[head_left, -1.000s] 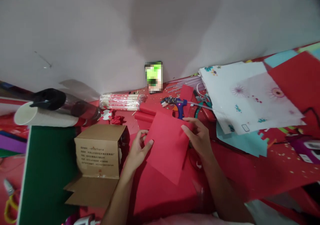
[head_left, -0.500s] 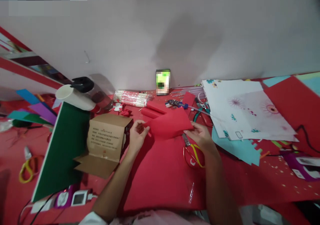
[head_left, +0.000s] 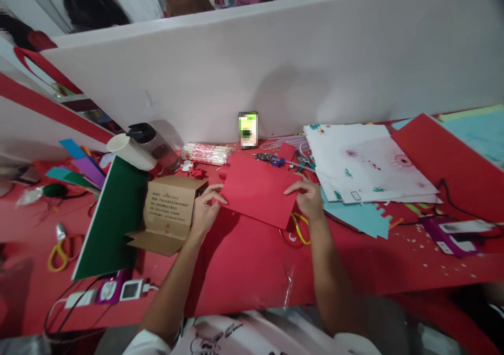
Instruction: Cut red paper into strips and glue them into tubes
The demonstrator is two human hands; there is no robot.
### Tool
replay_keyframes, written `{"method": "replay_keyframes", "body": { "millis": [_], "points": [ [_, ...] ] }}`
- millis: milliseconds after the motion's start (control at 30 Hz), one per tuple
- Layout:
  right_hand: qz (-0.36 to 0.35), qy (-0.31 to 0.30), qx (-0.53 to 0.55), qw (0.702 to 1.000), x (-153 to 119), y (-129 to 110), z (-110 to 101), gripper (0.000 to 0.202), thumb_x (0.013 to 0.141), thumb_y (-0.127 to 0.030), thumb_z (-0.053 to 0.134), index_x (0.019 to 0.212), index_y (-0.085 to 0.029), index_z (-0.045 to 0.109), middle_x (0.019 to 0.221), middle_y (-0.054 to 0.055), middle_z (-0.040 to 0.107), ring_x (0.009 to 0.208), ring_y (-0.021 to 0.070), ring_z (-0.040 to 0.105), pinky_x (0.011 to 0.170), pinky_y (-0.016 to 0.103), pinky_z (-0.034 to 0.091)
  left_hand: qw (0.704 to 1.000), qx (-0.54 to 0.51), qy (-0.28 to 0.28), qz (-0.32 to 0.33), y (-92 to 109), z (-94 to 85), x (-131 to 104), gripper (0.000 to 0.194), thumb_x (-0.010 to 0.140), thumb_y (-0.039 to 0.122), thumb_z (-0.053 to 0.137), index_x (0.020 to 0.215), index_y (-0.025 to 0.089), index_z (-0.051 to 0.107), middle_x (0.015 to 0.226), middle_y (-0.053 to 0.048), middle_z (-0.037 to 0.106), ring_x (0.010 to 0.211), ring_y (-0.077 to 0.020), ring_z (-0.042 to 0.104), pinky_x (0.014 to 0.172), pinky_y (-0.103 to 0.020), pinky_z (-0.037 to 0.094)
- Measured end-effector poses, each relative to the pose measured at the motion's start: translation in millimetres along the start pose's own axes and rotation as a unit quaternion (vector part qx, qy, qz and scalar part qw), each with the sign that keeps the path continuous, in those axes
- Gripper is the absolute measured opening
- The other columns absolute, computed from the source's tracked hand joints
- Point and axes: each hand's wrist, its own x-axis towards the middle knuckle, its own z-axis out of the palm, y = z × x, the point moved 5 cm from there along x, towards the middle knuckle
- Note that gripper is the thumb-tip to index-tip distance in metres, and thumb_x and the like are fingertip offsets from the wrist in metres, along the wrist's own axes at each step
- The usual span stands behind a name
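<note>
A sheet of red paper (head_left: 260, 189) is stretched between my two hands, above a larger red sheet (head_left: 244, 265) on the table. My left hand (head_left: 207, 205) pinches its left edge, close to the open brown cardboard box (head_left: 169, 208). At the right edge my right hand (head_left: 307, 195) grips the same sheet between thumb and fingers. Yellow-handled scissors (head_left: 301, 229) lie beneath the sheet beside my right hand, their blades hidden by it. Behind the paper lie a hot-glue gun or similar blue-and-black tool (head_left: 271, 159) and rolled red paper, mostly covered.
A green board (head_left: 114, 223) leans left of the box, near a paper cup (head_left: 129, 153) and a bottle (head_left: 155, 145). A phone (head_left: 248, 130) stands against the white partition. Patterned white sheets (head_left: 366, 166) lie at right. More scissors (head_left: 59, 252) rest far left.
The red paper, curved and tilted before, now shows flatter and more fully toward me. My hands still grip both sides. The view has risen, revealing people beyond the partition.
</note>
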Motion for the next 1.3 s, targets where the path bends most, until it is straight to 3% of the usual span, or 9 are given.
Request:
{"method": "replay_keyframes", "body": {
  "millis": [100, 300, 467, 633, 700, 800, 900, 1133, 1300],
  "points": [
    [0.002, -0.004, -0.013, 1.000, 0.8, 4.9, 1.3, 0.036, 0.061, -0.008, 0.049, 0.066, -0.028, 0.078, 0.070, 0.000, 0.076, 0.074, 0.0213, 0.069, 0.082, 0.038, 0.055, 0.998, -0.006, -0.016, -0.064, -10.8, -4.7, -10.7, 0.016, 0.082, 0.034, 0.077, 0.074, 0.020, 0.077, 0.090, -0.006, 0.075, 0.090, -0.0214, 0.070, 0.090, -0.035, 0.054],
    [0.015, -0.098, 0.004, 0.995, -0.2, 8.6, 15.7, 0.038, 0.067, -0.011, 0.052, 0.085, -0.025, 0.082, 0.091, 0.002, 0.081, 0.091, 0.0234, 0.074, 0.086, 0.037, 0.057, 0.971, -0.154, -0.011, -0.182, -37.6, -6.6, -31.0, 0.032, 0.084, 0.036, 0.075, 0.113, 0.024, 0.068, 0.088, 0.000, 0.070, 0.077, -0.0134, 0.066, 0.074, -0.026, 0.057],
    [0.057, -0.134, 0.036, 0.989, -2.9, 21.5, 20.7, 0.037, 0.075, -0.016, 0.054, 0.098, -0.025, 0.082, 0.107, 0.002, 0.081, 0.105, 0.0261, 0.073, 0.096, 0.040, 0.056, 0.977, -0.134, 0.014, -0.166, -60.4, -6.8, -34.1, 0.048, 0.073, 0.033, 0.084, 0.112, 0.023, 0.058, 0.079, 0.004, 0.068, 0.068, -0.0111, 0.065, 0.072, -0.025, 0.056],
    [0.053, -0.117, 0.109, 0.986, -5.3, 18.4, 23.0, 0.051, 0.080, -0.025, 0.070, 0.131, -0.029, 0.067, 0.110, 0.003, 0.078, 0.095, 0.0228, 0.073, 0.085, 0.037, 0.059, 0.992, -0.064, 0.021, -0.103, -65.9, -13.5, -33.2, 0.026, 0.076, 0.033, 0.079, 0.095, 0.020, 0.067, 0.082, -0.001, 0.069, 0.076, -0.0161, 0.067, 0.076, -0.030, 0.055],
    [0.012, -0.095, 0.142, 0.985, -5.6, 11.9, 22.1, 0.046, 0.076, -0.023, 0.077, 0.120, -0.031, 0.070, 0.090, 0.000, 0.077, 0.090, 0.0222, 0.073, 0.084, 0.037, 0.059, 0.995, -0.050, 0.036, -0.077, -62.1, -18.1, -33.0, 0.015, 0.075, 0.031, 0.078, 0.079, 0.020, 0.069, 0.090, -0.004, 0.070, 0.090, -0.0192, 0.068, 0.086, -0.034, 0.054],
    [-0.066, -0.122, 0.163, 0.977, -7.0, 1.3, 23.0, 0.010, 0.075, -0.021, 0.078, 0.069, -0.028, 0.073, 0.062, 0.000, 0.068, 0.090, 0.0254, 0.072, 0.091, 0.045, 0.057, 0.997, -0.032, 0.054, -0.055, -55.5, -23.2, -33.2, 0.014, 0.076, 0.029, 0.077, 0.067, 0.020, 0.071, 0.108, -0.007, 0.071, 0.109, -0.0231, 0.066, 0.100, -0.039, 0.050],
    [-0.081, -0.170, 0.153, 0.970, -8.7, -2.0, 24.0, 0.027, 0.077, -0.020, 0.075, 0.051, -0.029, 0.069, 0.057, 0.002, 0.066, 0.095, 0.0282, 0.071, 0.097, 0.052, 0.054, 0.995, -0.031, 0.061, -0.068, -53.7, -24.2, -34.3, 0.015, 0.080, 0.031, 0.074, 0.069, 0.021, 0.073, 0.104, -0.008, 0.075, 0.107, -0.0235, 0.068, 0.102, -0.041, 0.050],
    [0.004, -0.279, 0.118, 0.953, -15.9, -0.7, 25.3, 0.026, 0.077, -0.018, 0.071, 0.053, -0.027, 0.072, 0.126, 0.003, 0.074, 0.125, 0.0263, 0.064, 0.108, 0.049, 0.051, 0.984, -0.091, 0.044, -0.148, -65.6, -17.1, -36.7, 0.033, 0.085, 0.046, 0.069, 0.098, 0.017, 0.074, 0.095, -0.011, 0.078, 0.091, -0.0233, 0.076, 0.087, -0.040, 0.059],
    [0.038, -0.311, 0.064, 0.947, -15.9, 6.9, 19.9, 0.023, 0.077, -0.014, 0.065, 0.060, -0.025, 0.076, 0.136, 0.003, 0.070, 0.122, 0.0247, 0.067, 0.106, 0.044, 0.053, 0.989, -0.066, -0.021, -0.131, -61.7, -13.9, -38.0, 0.026, 0.088, 0.030, 0.065, 0.111, 0.018, 0.068, 0.109, -0.011, 0.076, 0.103, -0.0230, 0.075, 0.098, -0.042, 0.057]
  ]
}}
